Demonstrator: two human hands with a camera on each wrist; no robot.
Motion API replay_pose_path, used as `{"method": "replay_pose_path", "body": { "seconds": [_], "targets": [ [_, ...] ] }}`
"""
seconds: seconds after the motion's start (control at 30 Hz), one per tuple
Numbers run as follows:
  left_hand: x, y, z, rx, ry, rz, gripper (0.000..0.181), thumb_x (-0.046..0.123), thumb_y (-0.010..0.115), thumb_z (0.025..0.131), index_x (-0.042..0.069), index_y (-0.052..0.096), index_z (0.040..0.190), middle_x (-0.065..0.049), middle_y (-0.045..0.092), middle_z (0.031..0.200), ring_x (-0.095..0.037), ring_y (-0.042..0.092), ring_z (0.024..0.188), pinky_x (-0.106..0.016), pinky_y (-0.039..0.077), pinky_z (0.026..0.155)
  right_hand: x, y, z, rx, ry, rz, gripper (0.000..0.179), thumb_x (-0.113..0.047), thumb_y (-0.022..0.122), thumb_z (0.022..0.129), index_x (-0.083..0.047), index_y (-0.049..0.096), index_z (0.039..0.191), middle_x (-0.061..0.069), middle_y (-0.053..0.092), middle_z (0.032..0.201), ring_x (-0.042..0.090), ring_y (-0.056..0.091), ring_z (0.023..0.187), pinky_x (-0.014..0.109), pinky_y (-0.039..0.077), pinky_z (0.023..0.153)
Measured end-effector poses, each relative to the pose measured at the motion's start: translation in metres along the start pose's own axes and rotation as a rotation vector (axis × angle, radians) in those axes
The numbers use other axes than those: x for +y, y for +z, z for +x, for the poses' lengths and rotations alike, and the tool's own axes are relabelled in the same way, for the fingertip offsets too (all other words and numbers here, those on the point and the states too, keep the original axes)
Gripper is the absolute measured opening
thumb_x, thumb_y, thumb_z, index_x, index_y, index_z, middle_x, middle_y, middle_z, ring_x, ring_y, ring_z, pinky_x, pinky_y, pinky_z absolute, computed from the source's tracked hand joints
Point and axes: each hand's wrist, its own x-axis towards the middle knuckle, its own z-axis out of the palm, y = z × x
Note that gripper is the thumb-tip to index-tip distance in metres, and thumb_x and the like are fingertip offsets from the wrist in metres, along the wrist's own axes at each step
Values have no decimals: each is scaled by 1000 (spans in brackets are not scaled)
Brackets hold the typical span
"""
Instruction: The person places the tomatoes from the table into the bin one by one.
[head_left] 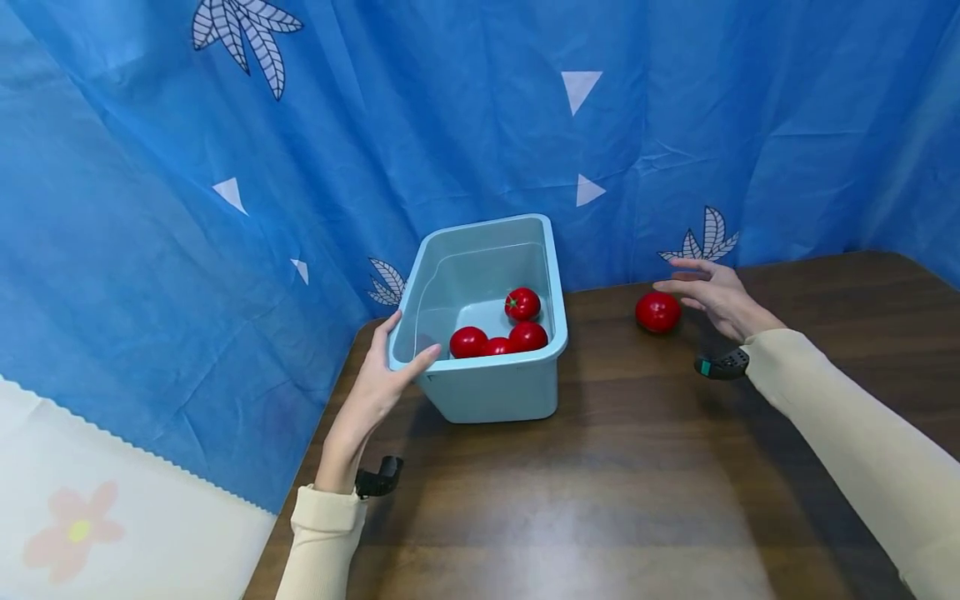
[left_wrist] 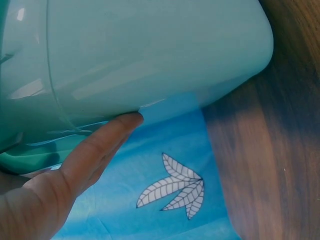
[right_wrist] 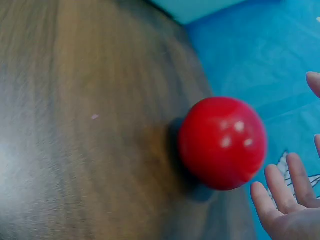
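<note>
A light blue plastic bin (head_left: 491,390) stands at the back of the table with several red tomatoes (head_left: 522,304) inside. My left hand (head_left: 378,379) holds its near left corner, thumb over the front rim and fingers along the left side. In the left wrist view, an extended finger (left_wrist: 95,152) lies against the bin's wall (left_wrist: 150,55). To the right of the bin, one more tomato (head_left: 657,312) sits on the table. Close above and beside it is my right hand (head_left: 712,296), fingers spread and holding nothing. The right wrist view has this tomato (right_wrist: 222,143) apart from the fingers (right_wrist: 282,190).
A brown wooden table (head_left: 585,483) lies under everything. Blue patterned cloth (head_left: 480,108) hangs right behind the bin and along the left side. At the lower left is a white cloth (head_left: 112,500) with a flower print. Both wrists wear small black devices (head_left: 378,477).
</note>
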Motion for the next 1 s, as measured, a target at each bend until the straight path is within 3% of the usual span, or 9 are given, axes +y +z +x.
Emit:
{"method": "replay_pose_path", "body": {
  "seconds": [0.27, 0.53, 0.8, 1.0],
  "targets": [
    [-2, 3, -3, 7, -5, -6, 94, 42, 72, 96, 16, 15, 167, -15, 31, 163, -40, 40, 142, -65, 43, 110, 21, 7, 0, -22, 35, -94, 84, -19, 71, 101, -3, 20, 166, 29, 12, 170, 52, 17, 153, 60, 26, 123],
    [1, 5, -2, 3, 15, -17, 95, 43, 73, 96, 18, 16, 167, -13, 31, 163, -39, 41, 142, -63, 45, 109, 27, 11, 4, 6, 55, -205, 81, -15, 73, 98, 0, 27, 163, 33, 13, 168, 56, 14, 151, 67, 29, 119],
    [5, 2, 0, 7, 8, -5, 94, 42, 72, 96, 16, 16, 166, -15, 32, 163, -40, 41, 142, -65, 45, 109, 25, 12, 7, 26, 66, -202, 78, -19, 74, 98, 1, 32, 161, 34, 12, 168, 56, 12, 151, 68, 28, 119],
    [3, 0, 0, 10, 3, 3, 94, 43, 72, 96, 15, 16, 166, -16, 32, 163, -40, 41, 142, -64, 43, 110, 21, 17, 8, 44, 51, -141, 76, -20, 73, 99, 1, 34, 160, 31, 19, 167, 52, 18, 150, 64, 29, 120]
  ]
}}
